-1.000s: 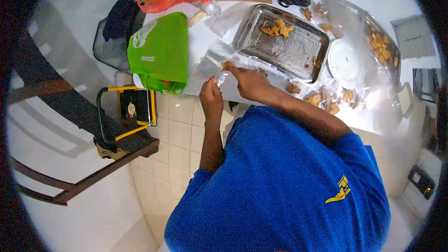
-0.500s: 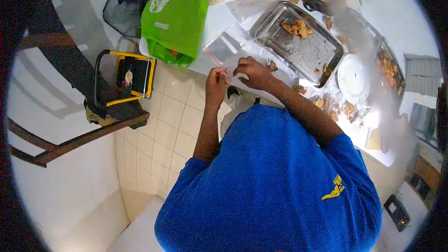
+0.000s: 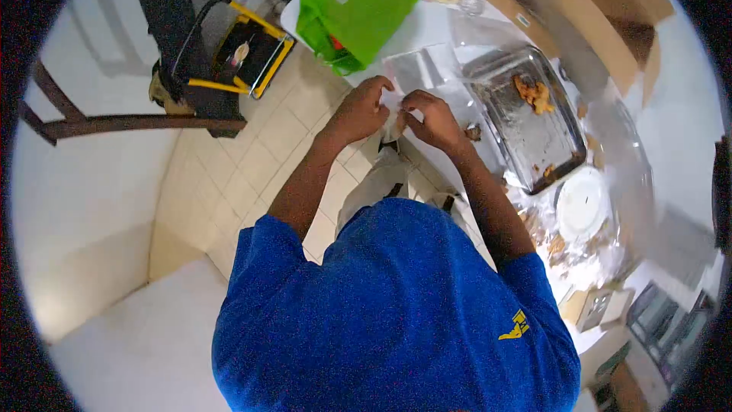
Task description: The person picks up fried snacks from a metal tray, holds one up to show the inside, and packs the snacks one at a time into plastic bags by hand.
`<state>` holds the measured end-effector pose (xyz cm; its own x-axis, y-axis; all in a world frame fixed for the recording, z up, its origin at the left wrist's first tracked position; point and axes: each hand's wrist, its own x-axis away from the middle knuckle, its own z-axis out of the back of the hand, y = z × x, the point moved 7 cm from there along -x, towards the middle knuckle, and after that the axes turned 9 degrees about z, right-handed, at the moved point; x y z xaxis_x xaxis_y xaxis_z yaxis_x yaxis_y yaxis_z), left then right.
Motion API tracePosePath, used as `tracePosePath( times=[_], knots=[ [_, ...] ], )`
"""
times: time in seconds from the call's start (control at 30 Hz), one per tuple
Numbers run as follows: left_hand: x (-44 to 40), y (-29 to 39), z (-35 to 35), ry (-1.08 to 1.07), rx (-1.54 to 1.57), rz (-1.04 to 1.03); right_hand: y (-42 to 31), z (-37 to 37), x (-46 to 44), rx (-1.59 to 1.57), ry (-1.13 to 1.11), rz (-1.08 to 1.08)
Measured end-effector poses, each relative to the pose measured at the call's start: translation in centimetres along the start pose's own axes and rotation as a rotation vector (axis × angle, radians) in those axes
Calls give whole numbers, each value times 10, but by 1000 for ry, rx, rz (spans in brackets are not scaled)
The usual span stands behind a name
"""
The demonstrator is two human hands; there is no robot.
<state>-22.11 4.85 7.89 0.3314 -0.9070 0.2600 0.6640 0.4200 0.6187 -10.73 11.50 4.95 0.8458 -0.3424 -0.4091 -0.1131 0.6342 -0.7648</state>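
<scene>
A small clear plastic bag (image 3: 393, 113) hangs between both hands at the table's near edge, a brownish piece faintly visible low in it. My left hand (image 3: 361, 112) has curled fingers at the bag's left side. On its right side my right hand (image 3: 433, 118) pinches the bag's edge. Just beyond lies a stack of flat clear bags (image 3: 418, 70). To the right, a metal tray (image 3: 564, 131) holds fried brown pieces (image 3: 534, 94). One small piece (image 3: 473, 133) lies between my right hand and the tray.
A green bag (image 3: 362, 8) lies at the table's left end. Behind are a plastic bottle (image 3: 474, 1) and cardboard boxes (image 3: 587, 0). A white plate (image 3: 583, 204) and bagged pieces (image 3: 560, 248) are at the right. A black-and-yellow folding step (image 3: 244, 53) stands at the left.
The view has turned, so the table now slants down to the right. Both hands have stayed close together; the small bag now hangs between them, and the left hand's fingers have spread somewhat.
</scene>
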Motion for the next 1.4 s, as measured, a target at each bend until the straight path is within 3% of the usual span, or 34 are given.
tracePosePath(
  times=[0.07,0.2,0.23,0.5,0.6,0.7,0.8,0.93,1.07,1.13,1.27,1.33,1.4],
  knots=[
    [5,-11,8,305,1,53,8,-5,-5,-21,30,-96],
    [-2,-40,-10,232,37,60,0,-1,-15,27,66,-95],
    [-6,-47,-9,180,122,143,-2,2,-18,58,76,-75],
    [-28,-52,13,201,347,-89,-1,15,-24,232,132,-153],
    [-31,-41,23,202,399,-217,-10,25,-19,168,292,-340],
    [-40,-37,30,149,435,-331,-36,30,-17,369,323,-185],
    [-44,-36,34,19,446,-352,-55,18,-32,600,48,-89],
    [-46,-37,42,-17,424,-407,-41,13,-57,725,-38,-30],
    [-46,-51,60,35,397,-452,-52,10,-89,745,-197,104],
    [-49,-64,70,89,455,-456,-63,17,-103,559,-196,117],
    [-51,-93,67,-109,1264,-283,-79,27,-127,292,-189,118],
    [-39,-77,81,106,787,-545,-95,34,-134,341,-179,206],
    [-31,-65,75,147,686,-565,-105,43,-135,331,-173,172]
  ],
)
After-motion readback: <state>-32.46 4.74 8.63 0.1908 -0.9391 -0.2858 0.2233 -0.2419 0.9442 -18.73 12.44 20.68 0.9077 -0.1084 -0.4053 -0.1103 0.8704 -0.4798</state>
